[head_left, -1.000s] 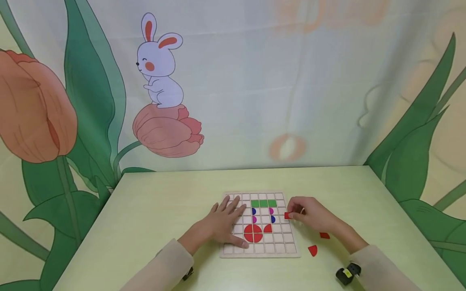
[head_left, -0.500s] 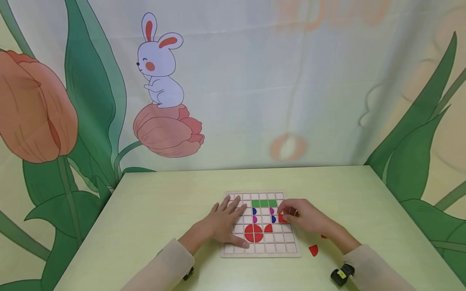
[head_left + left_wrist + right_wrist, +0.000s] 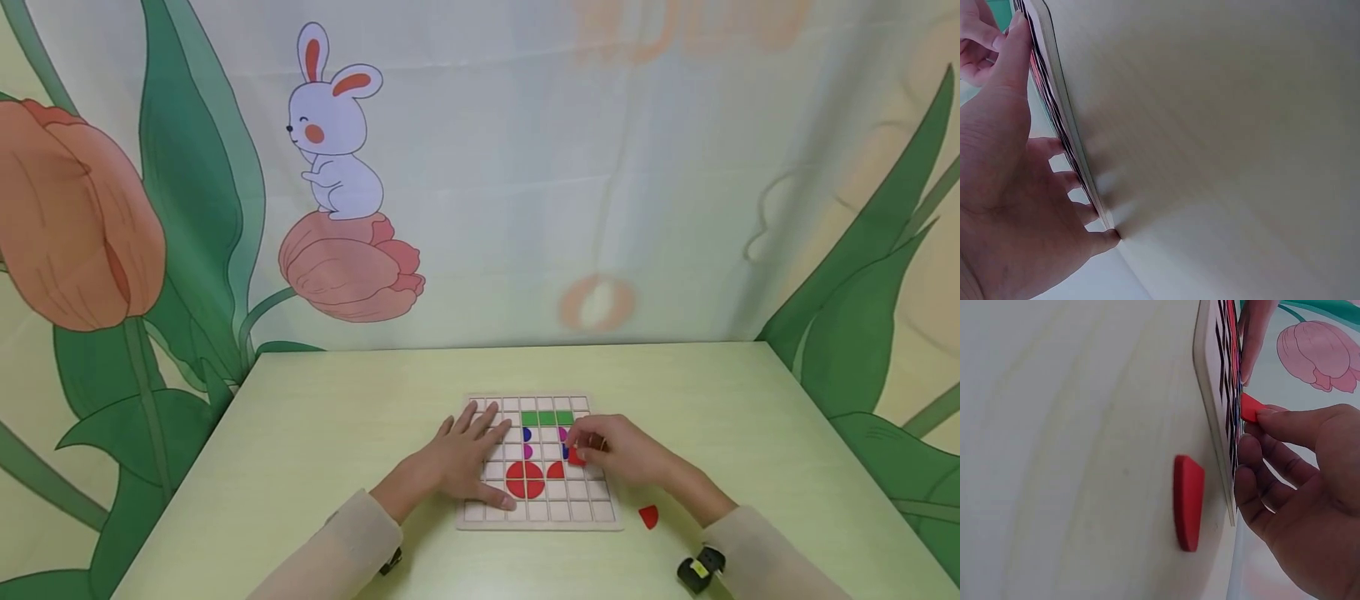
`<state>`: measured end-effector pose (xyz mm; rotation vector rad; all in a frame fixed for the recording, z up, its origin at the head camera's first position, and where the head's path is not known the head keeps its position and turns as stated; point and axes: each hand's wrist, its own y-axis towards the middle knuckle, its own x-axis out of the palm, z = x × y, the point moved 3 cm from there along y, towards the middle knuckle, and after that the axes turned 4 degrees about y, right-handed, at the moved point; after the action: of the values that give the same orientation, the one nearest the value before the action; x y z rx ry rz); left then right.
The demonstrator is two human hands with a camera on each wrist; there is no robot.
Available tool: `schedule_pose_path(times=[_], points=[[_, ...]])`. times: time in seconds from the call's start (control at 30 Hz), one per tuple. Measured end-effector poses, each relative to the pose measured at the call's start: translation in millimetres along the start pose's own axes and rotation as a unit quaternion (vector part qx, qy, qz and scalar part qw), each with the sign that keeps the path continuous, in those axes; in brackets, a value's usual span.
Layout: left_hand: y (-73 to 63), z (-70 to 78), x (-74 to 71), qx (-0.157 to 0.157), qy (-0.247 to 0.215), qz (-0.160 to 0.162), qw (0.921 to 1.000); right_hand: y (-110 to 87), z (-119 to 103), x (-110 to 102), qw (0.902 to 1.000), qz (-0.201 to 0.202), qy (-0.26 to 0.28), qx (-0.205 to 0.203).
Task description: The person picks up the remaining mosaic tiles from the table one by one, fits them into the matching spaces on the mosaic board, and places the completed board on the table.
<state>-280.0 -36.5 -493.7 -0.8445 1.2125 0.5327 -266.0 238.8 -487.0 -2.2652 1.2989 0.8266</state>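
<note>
A pale gridded board lies flat on the table. My left hand rests on its left side with fingers spread; in the left wrist view the left hand reaches across the board's edge. Over the board's right part, my right hand pinches a small red piece between thumb and fingers. The right wrist view shows this red piece close to the board's surface, its full outline partly covered. Red quarter-circles on the board form a full disc, with one more quarter to its right.
Green squares form a row near the board's top. Small blue and magenta half-circles sit below them. A loose red quarter-circle lies on the table right of the board. A printed curtain hangs behind the table.
My right hand has carried the red piece leftward from the board's right edge to over the grid. A second loose red piece is now hidden from the head view. The left hand stays put.
</note>
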Motion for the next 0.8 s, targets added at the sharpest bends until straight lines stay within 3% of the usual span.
schedule_pose_path(times=[0.8], points=[[0.0, -1.5, 0.5, -0.001, 0.0, -0.003, 1.0, -2.0, -11.5, 4.7, 0.9995, -0.032, -0.005, 0.004]])
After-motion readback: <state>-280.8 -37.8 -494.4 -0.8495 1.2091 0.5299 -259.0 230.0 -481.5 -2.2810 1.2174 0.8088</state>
